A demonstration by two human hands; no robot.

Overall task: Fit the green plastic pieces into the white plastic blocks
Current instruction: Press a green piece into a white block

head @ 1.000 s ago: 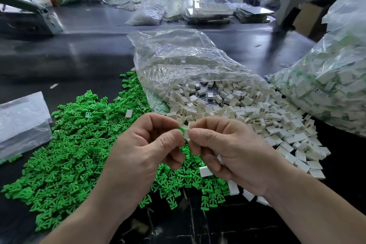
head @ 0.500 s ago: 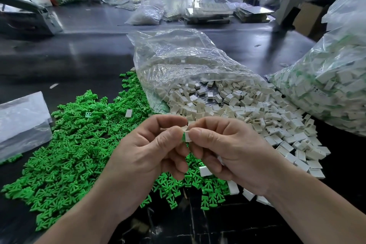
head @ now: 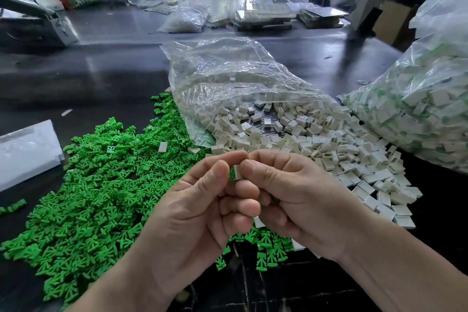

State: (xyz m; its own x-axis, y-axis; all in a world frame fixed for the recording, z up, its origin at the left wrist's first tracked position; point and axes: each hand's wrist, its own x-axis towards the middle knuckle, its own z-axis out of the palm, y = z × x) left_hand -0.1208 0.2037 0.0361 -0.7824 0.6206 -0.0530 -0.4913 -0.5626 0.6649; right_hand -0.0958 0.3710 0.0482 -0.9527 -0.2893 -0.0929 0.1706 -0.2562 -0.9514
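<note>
Where the thumbs meet: one white block (head: 237, 172) is pinched between thumb and forefinger of the right hand (head: 291, 200); a sliver of a green piece (head: 231, 174) is seen at its left edge, pinched by the left hand (head: 200, 213).
Grip: each grip is closed narrowly on its small part, with the other fingers curled under. How deeply the green piece is seated cannot be told, since most of it is hidden by the thumbs.
Step in hand: the insertion is judged to be under way or nearly done, and the pair is held above the near tabletop (head: 101, 71).
Next move: a straight, firm squeeze along the slot is called for, after which the pair would be set aside.
Left: a green heap (head: 96, 197) is spread loose.
Right: spilled white blocks (head: 316, 144) are fanned out of a clear bag (head: 228, 78).
Far right: a full bag (head: 417, 114), seemingly of assembled blocks, is laid.
</note>
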